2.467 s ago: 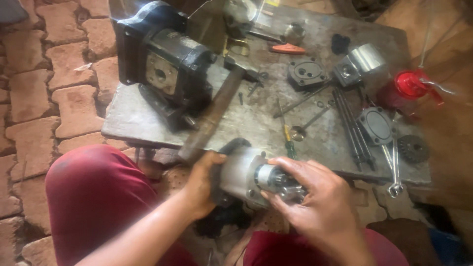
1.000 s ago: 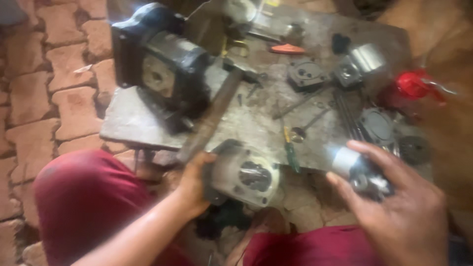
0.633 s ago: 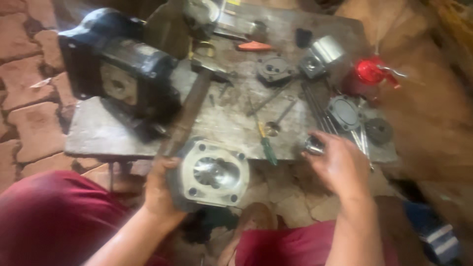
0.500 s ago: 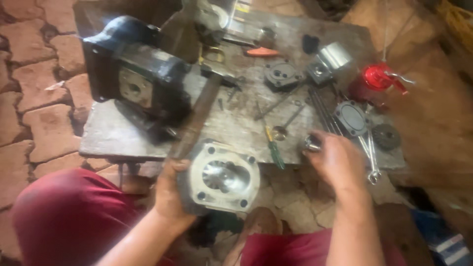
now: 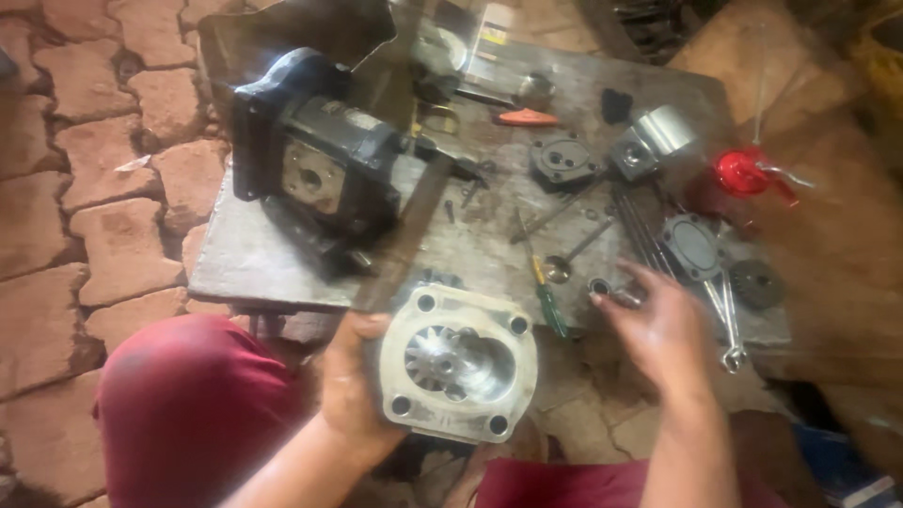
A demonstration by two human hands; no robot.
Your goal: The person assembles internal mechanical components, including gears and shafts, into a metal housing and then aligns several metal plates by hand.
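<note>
In the head view, just in front of the person's lap and below the edge of the low work slab [image 5: 282, 273], the left hand [image 5: 353, 395] is closed around the side of a pale cast-metal pump housing [image 5: 459, 365], its gear bore facing up. It looks heavy, rigid and probably oily, so the flat outer flanks by the corner bolt holes seem the safest hold. The right hand [image 5: 663, 329] hovers with fingers spread, gripping nothing, at the small metal ring [image 5: 599, 285] on the slab.

- Pump housing [image 5: 458, 364]: pale cast metal, matt, machined bore shinier.
- Big pump body [image 5: 315, 160]: dark metal, dull, grimy.
- Work slab [image 5: 254, 263]: rough grey, stained.
- Screwdriver [image 5: 548, 303]: green plastic handle.
</note>
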